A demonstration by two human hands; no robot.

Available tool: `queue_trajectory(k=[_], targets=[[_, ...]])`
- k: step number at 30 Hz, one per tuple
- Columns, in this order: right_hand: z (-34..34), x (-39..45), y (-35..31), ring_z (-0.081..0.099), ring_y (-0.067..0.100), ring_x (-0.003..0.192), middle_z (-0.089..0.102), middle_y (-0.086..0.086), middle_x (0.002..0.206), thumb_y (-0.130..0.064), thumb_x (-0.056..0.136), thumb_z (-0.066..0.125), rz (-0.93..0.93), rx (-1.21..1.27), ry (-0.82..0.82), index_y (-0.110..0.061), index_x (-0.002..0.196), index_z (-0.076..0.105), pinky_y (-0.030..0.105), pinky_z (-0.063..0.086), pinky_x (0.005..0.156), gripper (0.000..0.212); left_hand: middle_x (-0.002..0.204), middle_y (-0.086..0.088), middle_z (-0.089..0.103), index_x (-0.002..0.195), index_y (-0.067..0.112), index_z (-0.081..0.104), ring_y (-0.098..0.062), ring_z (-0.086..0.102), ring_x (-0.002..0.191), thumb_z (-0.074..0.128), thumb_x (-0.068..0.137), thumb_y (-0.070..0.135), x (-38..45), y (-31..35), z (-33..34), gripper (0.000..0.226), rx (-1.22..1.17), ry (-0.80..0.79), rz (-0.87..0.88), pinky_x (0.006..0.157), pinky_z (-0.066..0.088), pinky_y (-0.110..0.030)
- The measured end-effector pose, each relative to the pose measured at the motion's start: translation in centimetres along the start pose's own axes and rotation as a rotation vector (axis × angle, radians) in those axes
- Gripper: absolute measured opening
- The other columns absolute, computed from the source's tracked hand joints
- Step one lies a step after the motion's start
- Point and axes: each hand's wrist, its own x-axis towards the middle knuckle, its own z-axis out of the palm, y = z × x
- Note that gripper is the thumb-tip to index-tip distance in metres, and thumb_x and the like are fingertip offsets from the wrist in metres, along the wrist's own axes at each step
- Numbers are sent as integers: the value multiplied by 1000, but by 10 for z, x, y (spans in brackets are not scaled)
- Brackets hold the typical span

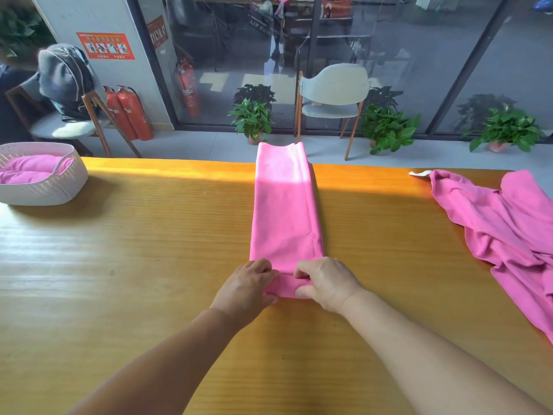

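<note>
Hands: left hand [248, 287] and right hand [324, 284], fingers curled, grip the rolled near end of a long folded pink towel [285, 211] on a yellow wooden table [134, 265].

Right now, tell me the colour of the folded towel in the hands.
The folded towel is plain pink, with no pattern; the head view shows it best.

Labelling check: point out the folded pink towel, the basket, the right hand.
folded pink towel [285, 217], head view, middle of flat strip
basket [45, 191], head view, front wall
right hand [327, 283], head view, back of hand
</note>
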Motion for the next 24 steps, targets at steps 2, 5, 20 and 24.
queue_trajectory(k=[2, 5, 20, 24], targets=[[-2, 3, 0, 62, 20, 100, 70, -4, 105, -40, 82, 76, 24, 19, -29, -32, 107, 67, 30, 49, 87, 28, 116, 7, 51, 128, 21, 59, -14, 49, 107, 63, 90, 36, 5, 2, -5, 41, 11, -20, -20, 97, 37, -25], [-5, 6, 1, 61, 19, 99, 70, -5, 104, -41, 82, 75, 39, 39, -43, -33, 107, 68, 29, 49, 87, 27, 116, 6, 52, 125, 22, 62, -14, 51, 105, 61, 92, 36, 14, 4, -14, 36, 4, -90, -54, 92, 37, -24], [-5, -37, -16, 59, 11, 89, 71, -8, 106, -40, 84, 75, -31, 69, -242, -31, 116, 73, 23, 42, 74, 33, 104, 8, 52, 115, 22, 69, -15, 57, 92, 71, 86, 33, -15, 15, -21, 31, -91, -391, -190, 82, 53, -30], [-6, -38, -23, 56, 13, 99, 62, -8, 105, -38, 82, 77, -88, 12, -167, -28, 113, 70, 29, 46, 82, 33, 106, 1, 49, 114, 25, 70, -16, 55, 90, 69, 86, 36, -17, 16, -28, 30, -126, -438, -204, 81, 52, -29]])
